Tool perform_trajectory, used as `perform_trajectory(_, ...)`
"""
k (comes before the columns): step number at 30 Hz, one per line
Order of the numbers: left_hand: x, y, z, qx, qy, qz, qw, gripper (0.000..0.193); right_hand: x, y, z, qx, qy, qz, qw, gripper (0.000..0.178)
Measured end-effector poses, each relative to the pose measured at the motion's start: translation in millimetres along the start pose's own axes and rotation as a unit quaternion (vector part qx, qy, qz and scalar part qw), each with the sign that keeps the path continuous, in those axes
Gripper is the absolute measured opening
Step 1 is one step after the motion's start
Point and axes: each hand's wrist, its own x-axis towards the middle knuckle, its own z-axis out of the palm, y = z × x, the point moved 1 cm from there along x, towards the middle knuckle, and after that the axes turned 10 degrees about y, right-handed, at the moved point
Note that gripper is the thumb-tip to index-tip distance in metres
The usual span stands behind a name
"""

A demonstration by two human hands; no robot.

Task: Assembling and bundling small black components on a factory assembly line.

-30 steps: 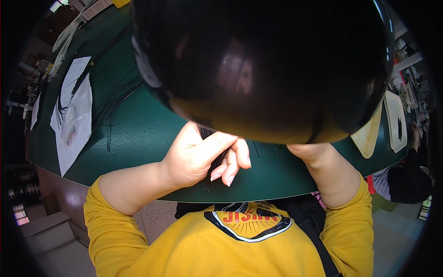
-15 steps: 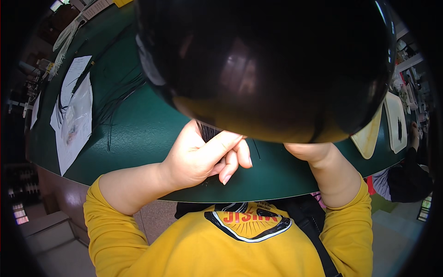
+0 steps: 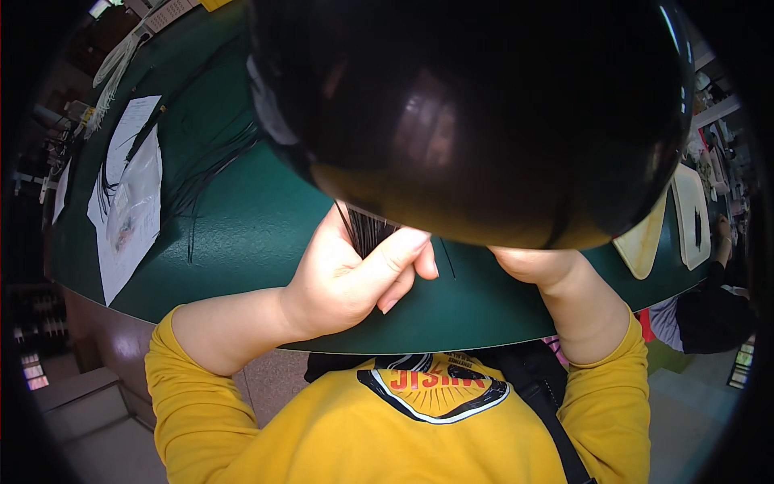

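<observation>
My left hand (image 3: 355, 278) is closed around a bundle of thin black wires (image 3: 371, 232), its thumb laid across them. The upper part of the bundle goes out of sight behind a large glossy black rounded object (image 3: 476, 121) that covers the upper middle of the view. Only the wrist and heel of my right hand (image 3: 536, 264) show, to the right; its fingers are hidden behind that black object. A single thin black wire (image 3: 448, 260) lies on the green table (image 3: 266, 242) between my hands.
More black wires (image 3: 214, 165) spread over the table at the left, next to paper sheets (image 3: 129, 242) with a clear plastic bag. Coiled white cables (image 3: 113, 77) lie at the far left. Two pale trays (image 3: 692, 214) stand at the right, one holding black pieces. Another person's arm (image 3: 724, 242) is beyond.
My left fingers have curled in more, and more of the wire bundle shows above the thumb. My right hand has shifted slightly left. The black object's left edge has moved a little right.
</observation>
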Motion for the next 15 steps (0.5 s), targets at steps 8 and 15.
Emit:
perform_trajectory(8,2,2,-3,-0.094,-0.031,-0.069,0.993,0.018,1,23,2,0.173,-0.058,0.018,0.983,0.016)
perform_trajectory(15,5,2,-6,-0.135,-0.090,-0.126,0.979,0.022,0,14,4,0.176,-0.105,0.069,0.976,0.010)
